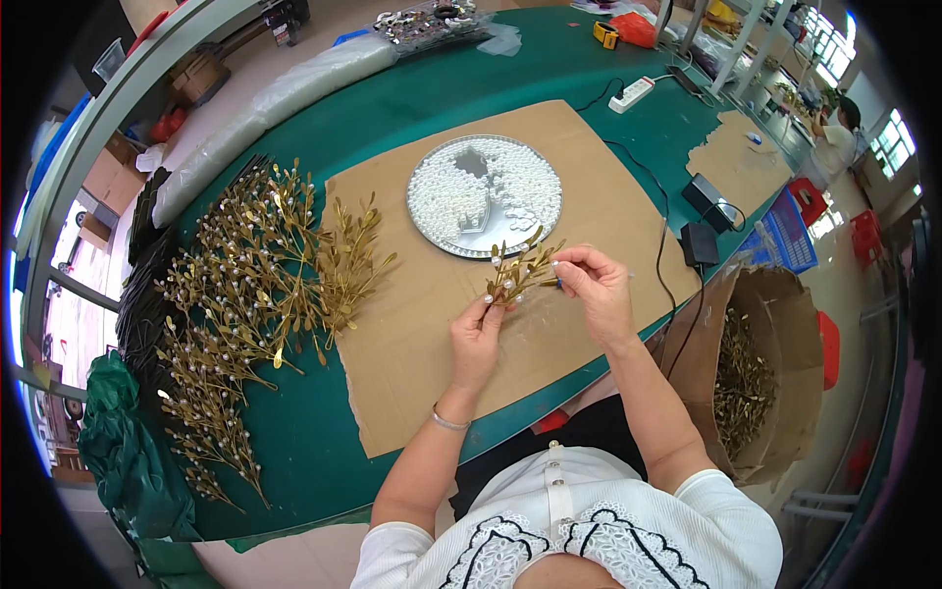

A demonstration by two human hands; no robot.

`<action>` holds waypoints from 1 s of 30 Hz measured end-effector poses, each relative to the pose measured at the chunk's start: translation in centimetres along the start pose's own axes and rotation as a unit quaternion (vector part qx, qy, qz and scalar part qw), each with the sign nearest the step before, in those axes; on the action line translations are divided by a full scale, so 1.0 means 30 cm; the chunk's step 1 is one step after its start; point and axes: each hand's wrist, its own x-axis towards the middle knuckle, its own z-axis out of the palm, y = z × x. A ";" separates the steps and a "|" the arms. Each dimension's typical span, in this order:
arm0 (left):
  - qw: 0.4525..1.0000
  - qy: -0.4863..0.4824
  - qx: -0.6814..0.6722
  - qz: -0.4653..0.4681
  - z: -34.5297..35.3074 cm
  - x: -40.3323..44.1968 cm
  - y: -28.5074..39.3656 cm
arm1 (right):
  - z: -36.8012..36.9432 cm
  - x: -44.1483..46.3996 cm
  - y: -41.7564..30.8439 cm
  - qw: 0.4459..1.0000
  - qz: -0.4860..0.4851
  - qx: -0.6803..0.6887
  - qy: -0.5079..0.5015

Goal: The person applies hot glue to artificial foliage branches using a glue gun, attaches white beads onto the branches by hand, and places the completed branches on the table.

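Observation:
My left hand [477, 339] is closed on the stem end of a gold artificial leaf sprig [524, 269] with a few white pearl beads on it. My right hand [599, 294] pinches at the sprig's right side, with a small white bead [555, 263] at its fingertips. Something blue shows beneath those fingers, too covered to name. Just beyond the sprig lies a round silver tray [410, 218] strewn with loose white pearl beads [442, 187]. To the left, gold sprigs with pearls [245, 265] are piled up beside plainer gold sprigs [351, 260].
A cardboard sheet [392, 393] covers part of the green table [304, 471]. Black cables and adapters [699, 243] lie at the right edge, near a white power strip [631, 95]. A large box of sprigs [746, 383] stands at the right. Another person [834, 142] sits far right.

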 end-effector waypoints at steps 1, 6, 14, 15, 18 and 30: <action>1.000 0.000 0.000 0.000 -0.001 0.000 0.000 | -0.002 0.000 0.004 1.000 -0.001 0.001 -0.003; 1.000 -0.009 0.025 0.016 -0.002 0.001 0.002 | -0.006 -0.003 0.006 1.000 0.000 0.002 -0.012; 0.999 -0.002 0.029 0.026 0.000 0.002 -0.004 | -0.011 -0.005 -0.001 1.000 -0.004 -0.011 -0.016; 0.999 -0.001 0.030 0.029 -0.001 0.002 -0.006 | -0.009 -0.006 -0.006 1.000 -0.004 -0.012 -0.016; 0.997 -0.004 0.066 0.035 -0.002 0.002 0.008 | -0.005 -0.012 -0.027 0.999 -0.021 -0.033 -0.014; 0.977 0.014 0.182 0.110 -0.013 0.000 0.027 | -0.025 -0.009 -0.006 0.999 -0.014 -0.041 -0.011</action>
